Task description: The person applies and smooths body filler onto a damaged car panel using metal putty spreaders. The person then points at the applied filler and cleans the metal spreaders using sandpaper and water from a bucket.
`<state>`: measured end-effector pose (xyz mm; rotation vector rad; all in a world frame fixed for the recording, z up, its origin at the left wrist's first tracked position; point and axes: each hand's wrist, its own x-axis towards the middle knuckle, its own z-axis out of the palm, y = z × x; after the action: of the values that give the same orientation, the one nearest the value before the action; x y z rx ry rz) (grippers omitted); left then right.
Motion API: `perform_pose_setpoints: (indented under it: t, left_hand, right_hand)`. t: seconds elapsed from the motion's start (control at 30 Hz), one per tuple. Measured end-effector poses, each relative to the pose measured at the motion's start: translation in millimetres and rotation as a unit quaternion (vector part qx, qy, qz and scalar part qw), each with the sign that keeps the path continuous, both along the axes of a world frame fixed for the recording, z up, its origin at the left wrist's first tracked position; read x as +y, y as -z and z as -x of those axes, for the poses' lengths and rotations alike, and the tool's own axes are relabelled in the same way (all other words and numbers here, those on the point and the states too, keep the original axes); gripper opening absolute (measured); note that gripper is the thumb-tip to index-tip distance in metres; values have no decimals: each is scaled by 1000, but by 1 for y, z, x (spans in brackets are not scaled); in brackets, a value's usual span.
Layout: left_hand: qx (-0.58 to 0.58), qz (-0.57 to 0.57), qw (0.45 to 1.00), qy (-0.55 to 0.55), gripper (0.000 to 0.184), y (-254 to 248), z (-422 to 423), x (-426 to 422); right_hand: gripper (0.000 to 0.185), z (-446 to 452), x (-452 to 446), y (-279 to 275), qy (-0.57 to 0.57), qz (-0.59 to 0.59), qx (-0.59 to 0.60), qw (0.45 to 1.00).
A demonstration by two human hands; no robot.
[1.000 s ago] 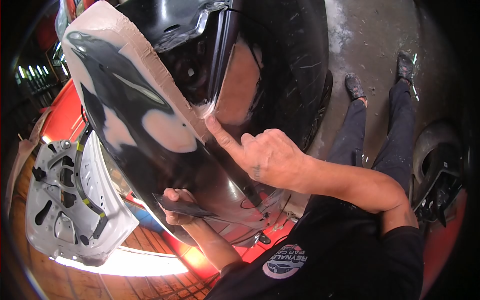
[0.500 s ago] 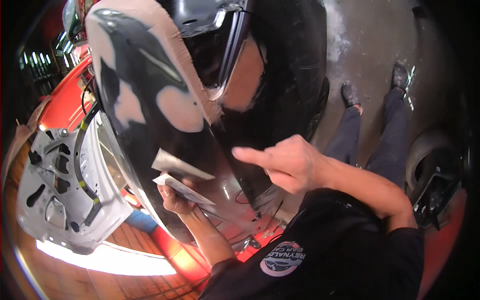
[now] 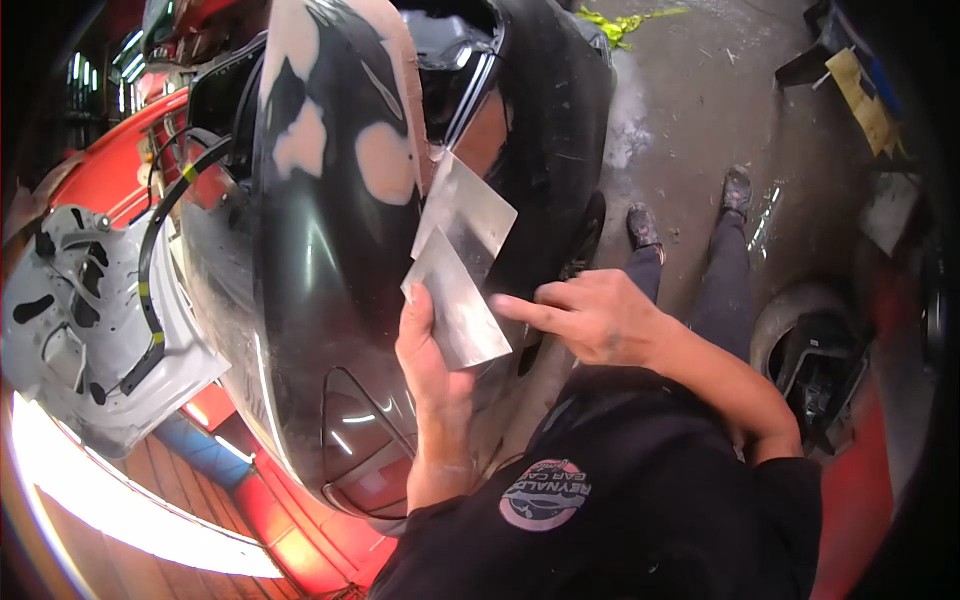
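Note:
Two thin metal plates are in my left hand, its thumb over the lower plate. The upper plate overlaps it at an angle and reaches toward the car panel. Just right of the lower plate is my right hand, index finger stretched out, other fingers curled, nothing in it. Beyond the plates lies a black car body panel with beige filler patches. Brownish filler also covers an area right of a dark door-edge channel. The plates hide part of the panel.
A grey-white car panel with cutouts lies at the left, near red bodywork. At right are a tyre and dark parts. Yellow-green material lies on the concrete floor at the top.
The view has shifted. My right fingertip has left the filler edge by the channel. My left hand has raised and turned the plates, whose broad faces now show, close to my right hand.

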<state>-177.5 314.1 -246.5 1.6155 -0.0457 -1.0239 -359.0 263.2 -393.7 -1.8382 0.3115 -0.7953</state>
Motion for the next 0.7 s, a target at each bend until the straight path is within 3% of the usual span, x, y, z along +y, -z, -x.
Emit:
perform_pose_setpoints:
  t: [0.03, 0.07, 0.1, 0.13, 0.23, 0.33, 0.37, 0.43, 0.47, 0.5, 0.6, 0.63, 0.7]
  left_hand:
    - [-22, -16, 1000, -12, 42, 2, 6, -2]
    - [-68, -8, 998, 11, 41, 1, 20, -7]
    - [-103, -24, 993, 46, 39, 6, 26, -7]
    - [-139, -45, 986, 77, 38, 10, 32, -4]
    - [-65, -58, 988, 127, 39, 37, 58, 3]
    - [-24, -27, 987, 154, 44, 48, 79, 0]
    - [-20, -19, 987, 159, 44, 48, 84, -3]
    - [-99, -15, 982, 158, 44, 50, 82, -4]
    - [-136, -13, 978, 158, 45, 51, 81, -6]
    - [-156, -22, 977, 141, 42, 43, 86, -14]
    - [-276, -33, 950, 143, 42, 45, 99, -20]
    - [-324, -32, 936, 136, 44, 41, 109, -27]
    - [-275, -9, 958, 84, 45, 37, 120, -35]
  right_hand:
    - [78, 10, 0, 7, -4, 37, 25, 999]
    - [74, 15, 0, 10, -2, -165, -26, 986]
    - [71, 20, 1, 9, -3, -363, -75, 929]
    - [68, 24, 2, 5, -8, -548, -119, 828]
    - [49, 16, -9, -10, 71, -640, -253, 722]
    - [44, 38, -29, -4, 95, -627, -201, 747]
    - [39, 47, -36, -6, 124, -618, -218, 745]
    - [44, 70, -64, -1, 161, -343, -138, 915]
    - [46, 79, -73, -1, 175, -188, -92, 962]
    - [46, 86, -72, -7, 144, -149, -17, 978]
    - [39, 77, -76, -27, 107, 124, 32, 986]
    - [37, 73, -71, -34, 120, 128, 33, 984]
    - [38, 74, -60, -44, 136, 141, 30, 980]
